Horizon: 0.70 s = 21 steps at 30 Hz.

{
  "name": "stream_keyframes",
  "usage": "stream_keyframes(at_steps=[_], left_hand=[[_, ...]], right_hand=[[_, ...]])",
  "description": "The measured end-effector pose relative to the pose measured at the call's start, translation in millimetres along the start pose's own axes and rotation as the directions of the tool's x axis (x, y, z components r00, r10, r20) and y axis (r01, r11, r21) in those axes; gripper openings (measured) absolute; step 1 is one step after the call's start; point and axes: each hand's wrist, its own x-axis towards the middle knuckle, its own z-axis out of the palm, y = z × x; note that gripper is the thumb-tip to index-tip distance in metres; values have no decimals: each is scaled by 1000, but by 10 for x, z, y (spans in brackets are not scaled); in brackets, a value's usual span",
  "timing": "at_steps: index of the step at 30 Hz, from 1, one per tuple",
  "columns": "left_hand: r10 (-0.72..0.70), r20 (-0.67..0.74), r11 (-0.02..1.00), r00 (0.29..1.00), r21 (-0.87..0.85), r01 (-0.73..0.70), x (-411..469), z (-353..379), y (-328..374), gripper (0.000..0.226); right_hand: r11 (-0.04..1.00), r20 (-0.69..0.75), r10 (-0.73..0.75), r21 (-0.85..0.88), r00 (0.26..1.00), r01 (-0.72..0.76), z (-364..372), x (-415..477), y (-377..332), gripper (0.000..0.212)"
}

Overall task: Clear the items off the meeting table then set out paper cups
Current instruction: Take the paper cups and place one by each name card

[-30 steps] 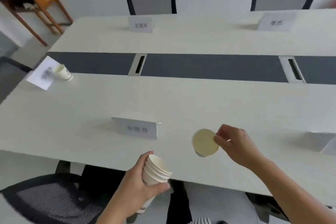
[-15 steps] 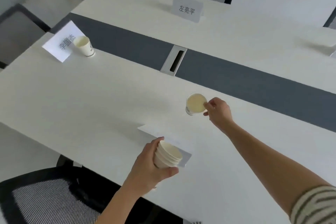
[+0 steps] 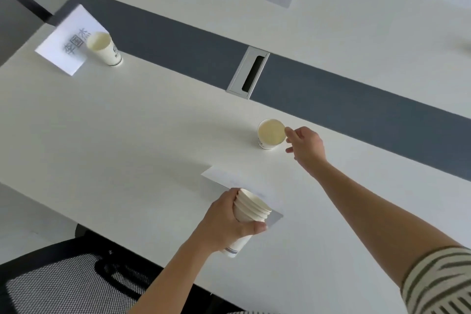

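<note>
Paper cup (image 3: 270, 132) is sitting farther out now, upright on the table (image 3: 127, 135), 1 o'clock from the name card (image 3: 221, 178). Right hand (image 3: 304, 145) is loosening, index touching the rim, thumb spread off. Left hand (image 3: 226, 222) is wrapping the cup stack (image 3: 251, 208). Light, crushable; probably best taking it gently by the sidewall.

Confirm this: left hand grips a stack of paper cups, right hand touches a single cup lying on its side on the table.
No: the head view shows the single cup standing upright on the table, the right hand at its rim. The rest is right.
</note>
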Motion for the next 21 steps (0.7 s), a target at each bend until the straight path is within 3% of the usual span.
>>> stream_keyframes(at_steps=[12,16,21], left_hand=[[19,18,997,1000,73,-20,267,-13,391,66],[125,5,985,992,116,-125,141,67,542,62],[274,137,929,952,218,-299,-142,403,817,65]], right_hand=[[999,-34,46,14,998,-46,-364,-415,605,33],[998,0,63,-3,998,-63,-598,-690,821,19],[998,0,41,-50,999,-41,-1028,-1423,1094,13]])
